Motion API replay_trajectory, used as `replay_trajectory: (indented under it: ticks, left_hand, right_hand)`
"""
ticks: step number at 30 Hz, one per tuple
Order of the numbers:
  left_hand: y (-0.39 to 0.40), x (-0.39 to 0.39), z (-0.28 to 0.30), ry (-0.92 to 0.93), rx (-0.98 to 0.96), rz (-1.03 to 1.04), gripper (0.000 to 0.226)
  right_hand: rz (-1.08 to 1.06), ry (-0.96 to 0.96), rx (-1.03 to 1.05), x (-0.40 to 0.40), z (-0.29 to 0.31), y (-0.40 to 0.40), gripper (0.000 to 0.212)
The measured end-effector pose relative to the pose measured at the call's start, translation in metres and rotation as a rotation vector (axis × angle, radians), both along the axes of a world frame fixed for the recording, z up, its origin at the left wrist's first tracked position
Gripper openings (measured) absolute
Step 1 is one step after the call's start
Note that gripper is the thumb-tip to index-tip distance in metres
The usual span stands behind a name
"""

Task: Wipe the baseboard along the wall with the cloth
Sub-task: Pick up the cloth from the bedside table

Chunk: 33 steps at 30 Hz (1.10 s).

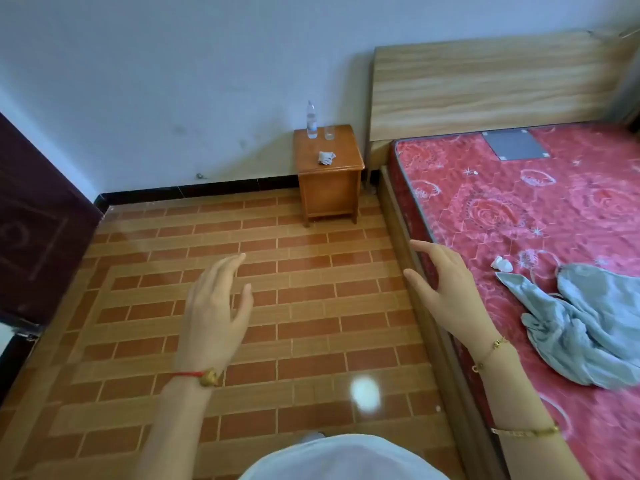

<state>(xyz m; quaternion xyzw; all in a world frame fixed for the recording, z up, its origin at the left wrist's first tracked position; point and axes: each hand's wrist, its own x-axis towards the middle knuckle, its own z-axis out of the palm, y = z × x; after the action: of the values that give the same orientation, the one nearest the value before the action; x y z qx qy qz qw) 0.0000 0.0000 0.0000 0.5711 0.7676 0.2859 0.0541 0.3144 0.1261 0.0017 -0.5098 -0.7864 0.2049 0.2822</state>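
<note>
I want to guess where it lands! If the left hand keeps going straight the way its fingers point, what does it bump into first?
Probably nothing for a while. The left hand points forward over bare floor, toward the wooden nightstand by the wall. That would likely be the first thing it meets, though depth is hard to judge from one view.

You see a wooden nightstand [329,174] w/ a water bottle [311,121] beside a glass [329,132]. At right, a bed: wood headboard [485,84], red floral mattress [519,209] carrying a grey-blue garment [588,327]. Dark door [38,220] at left; brick-pattern floor [277,306].
</note>
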Motion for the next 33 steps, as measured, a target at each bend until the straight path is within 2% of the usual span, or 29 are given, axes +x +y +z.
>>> replay_trajectory:
  ticks: [8,13,25,33]
  left_hand:
    - [0.036,0.002,-0.012,-0.001,-0.016,-0.002,0.045]
    - [0.086,-0.007,-0.022,-0.022,-0.045,0.000,0.045]
    - [0.286,-0.083,-0.018,-0.042,-0.032,-0.062,0.044]
    - [0.406,-0.132,-0.015,-0.030,-0.060,-0.123,0.045]
  right_hand:
    - [-0.005,-0.020,-0.042,-0.003,-0.011,0.040,0.045]
    - [-0.002,-0.029,-0.089,-0.017,-0.024,0.091,0.045]
    - [-0.050,-0.026,-0.071,-0.102,-0.012,0.280,0.043]
    - [-0.079,-0.028,-0.121,-0.142,-0.020,0.374,0.043]
